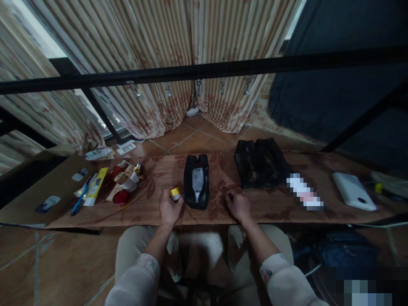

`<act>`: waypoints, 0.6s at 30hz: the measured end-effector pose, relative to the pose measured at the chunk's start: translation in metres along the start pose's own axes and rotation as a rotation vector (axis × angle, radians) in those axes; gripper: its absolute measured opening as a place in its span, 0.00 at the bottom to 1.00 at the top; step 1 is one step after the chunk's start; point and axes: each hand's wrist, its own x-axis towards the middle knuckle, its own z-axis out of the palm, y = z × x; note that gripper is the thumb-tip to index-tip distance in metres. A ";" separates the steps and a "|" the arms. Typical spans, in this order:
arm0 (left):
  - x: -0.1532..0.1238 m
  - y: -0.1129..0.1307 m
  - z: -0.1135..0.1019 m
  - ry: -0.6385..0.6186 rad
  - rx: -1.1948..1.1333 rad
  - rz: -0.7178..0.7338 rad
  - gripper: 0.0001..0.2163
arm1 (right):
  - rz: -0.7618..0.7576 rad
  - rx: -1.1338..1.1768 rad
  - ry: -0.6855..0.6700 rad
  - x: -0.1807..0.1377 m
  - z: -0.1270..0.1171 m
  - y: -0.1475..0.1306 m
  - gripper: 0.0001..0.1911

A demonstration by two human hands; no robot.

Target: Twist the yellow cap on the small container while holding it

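My left hand (170,208) is closed around a small yellow-capped container (175,193) and rests on the brown patterned table cover (153,204). Just right of it stands a black open pouch (196,181) with a pale item inside. My right hand (237,205) lies on the cover to the right of the pouch, its fingers curled under; whether it holds anything does not show.
A black mesh bag (259,163) lies behind my right hand. Further right lie a blurred tube (304,193) and a white box (353,191). At the left are small bottles (126,178), a yellow tube (96,185) and a blue toothbrush (81,197). A black bar (204,70) crosses overhead.
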 end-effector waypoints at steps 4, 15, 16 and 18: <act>0.001 0.001 0.000 0.021 0.015 0.031 0.21 | 0.008 0.003 0.004 -0.001 -0.003 -0.002 0.14; 0.002 0.001 -0.001 0.077 0.110 0.140 0.18 | 0.019 0.006 -0.009 -0.001 -0.004 -0.002 0.14; 0.002 0.000 0.000 0.077 0.115 0.144 0.18 | 0.021 0.008 -0.009 -0.001 -0.004 -0.002 0.14; 0.002 0.000 0.000 0.073 0.118 0.149 0.18 | 0.022 0.015 -0.010 0.000 -0.003 -0.002 0.14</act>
